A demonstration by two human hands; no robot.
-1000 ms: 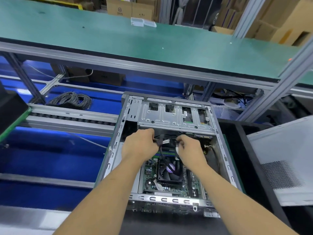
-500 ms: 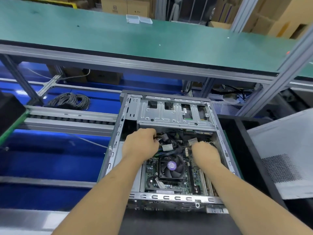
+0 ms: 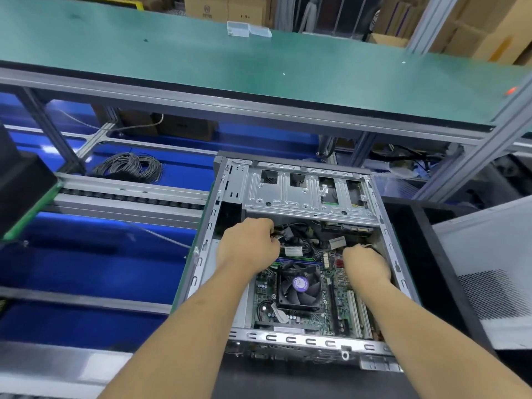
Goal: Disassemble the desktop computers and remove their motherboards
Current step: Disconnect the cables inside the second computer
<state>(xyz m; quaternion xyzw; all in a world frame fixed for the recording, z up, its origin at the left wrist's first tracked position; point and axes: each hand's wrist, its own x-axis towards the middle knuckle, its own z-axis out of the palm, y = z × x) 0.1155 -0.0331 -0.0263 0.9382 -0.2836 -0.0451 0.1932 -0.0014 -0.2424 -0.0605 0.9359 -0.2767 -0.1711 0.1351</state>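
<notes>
Hands work well apart inside the open desktop case [image 3: 290,254], which lies on its side on the dark worktop [image 3: 417,254] right in front of the person. The left hand [image 3: 248,243] is curled, its fingers pinching a bundle of black cables [image 3: 283,236] with a pale connector at the far left of the board. The right hand [image 3: 365,262] reaches down by the case's right wall, fingers bent round something small and pale; I cannot tell what it is, or how firmly it is held. Between and just near of the two wrists sits the green motherboard [image 3: 342,309], flat in the bottom of the case, with a black cooler fan [image 3: 299,285] bearing a purple sticker at its middle. Farther in, a silver drive cage [image 3: 308,194] spans the case above the cables. To the right, a white perforated side panel [image 3: 489,272] lies beside the worktop. To the left, a roller rail [image 3: 129,197] crosses over blue surfaces, and a coil of grey cable [image 3: 129,167] rests beyond it. A long green conveyor belt [image 3: 201,59] runs across the far side, with cardboard boxes [image 3: 227,8] stacked behind.
</notes>
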